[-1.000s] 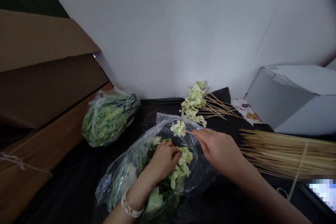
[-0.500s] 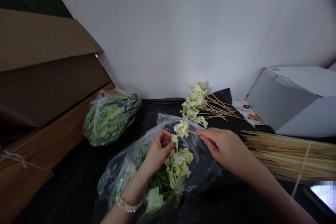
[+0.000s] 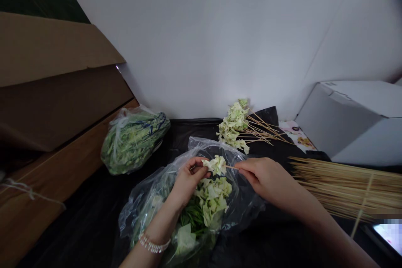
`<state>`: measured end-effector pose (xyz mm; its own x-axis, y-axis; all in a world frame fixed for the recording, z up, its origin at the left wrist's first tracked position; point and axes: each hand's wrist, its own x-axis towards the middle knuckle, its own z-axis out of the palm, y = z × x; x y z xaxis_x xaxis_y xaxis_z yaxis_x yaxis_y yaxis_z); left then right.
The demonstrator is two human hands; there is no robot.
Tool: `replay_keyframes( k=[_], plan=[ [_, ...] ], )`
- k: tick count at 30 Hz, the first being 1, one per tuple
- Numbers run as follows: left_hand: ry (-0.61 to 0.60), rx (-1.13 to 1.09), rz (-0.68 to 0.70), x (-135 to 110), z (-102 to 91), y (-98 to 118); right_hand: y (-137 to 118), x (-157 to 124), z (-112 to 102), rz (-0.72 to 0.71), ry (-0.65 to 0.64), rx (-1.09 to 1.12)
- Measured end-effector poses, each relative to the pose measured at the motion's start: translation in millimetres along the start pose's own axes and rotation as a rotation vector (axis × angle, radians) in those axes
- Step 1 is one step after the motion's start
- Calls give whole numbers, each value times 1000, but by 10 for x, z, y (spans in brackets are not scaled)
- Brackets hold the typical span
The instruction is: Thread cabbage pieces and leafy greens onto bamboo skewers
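So the skewer (image 3: 231, 167) is held level above the black sheet (image 3: 88, 213), about midway between its left and right edges, with pale cabbage leaves (image 3: 217, 165) bunched on its left end. The stick is clamped in the right hand (image 3: 265, 178), fingers closed round it. A bit of leaf at that bunch is pinched by the left hand (image 3: 190, 178), thumb and fingers together; whether it's pierced can't really be told. Right underneath, a clear plastic bag (image 3: 246, 213) is spread open toward the near edge, with loose cabbage (image 3: 213, 201) and dark green stems (image 3: 191, 215) inside. Near the far edge, loaded skewers (image 3: 234, 123) are piled, leafy ends left. Toward the right edge, a bundle of bare sticks (image 3: 333, 184) is laid out, and a tied-looking bag of greens (image 3: 132, 144) is parked in the far left corner.
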<state>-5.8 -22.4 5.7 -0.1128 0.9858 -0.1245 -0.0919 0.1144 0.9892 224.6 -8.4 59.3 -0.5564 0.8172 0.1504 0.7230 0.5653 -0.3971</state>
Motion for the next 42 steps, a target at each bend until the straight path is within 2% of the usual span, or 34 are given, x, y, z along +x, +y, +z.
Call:
replay_keyframes(
  k=[4,9,14,24,29,35,42],
  plan=[
    [3,-4,-17,-5,0,10,-15,23,10,18,-71,49],
    [73,-78,6,17,2,-8,1,21,7,16,-50,37],
    [72,-107,28,25,-12,-27,47,1,-38,-17,28,84],
    [68,-181,5,16,-14,15,71,8,-38,-57,-33,154],
    [106,-152,43,8,-10,15,108,10,-47,-36,-53,228],
    [131,-111,50,49,-47,-46,105,4,-45,-74,-62,310],
    [123,-58,46,29,-34,-17,62,40,82,-67,-34,217]
  ],
)
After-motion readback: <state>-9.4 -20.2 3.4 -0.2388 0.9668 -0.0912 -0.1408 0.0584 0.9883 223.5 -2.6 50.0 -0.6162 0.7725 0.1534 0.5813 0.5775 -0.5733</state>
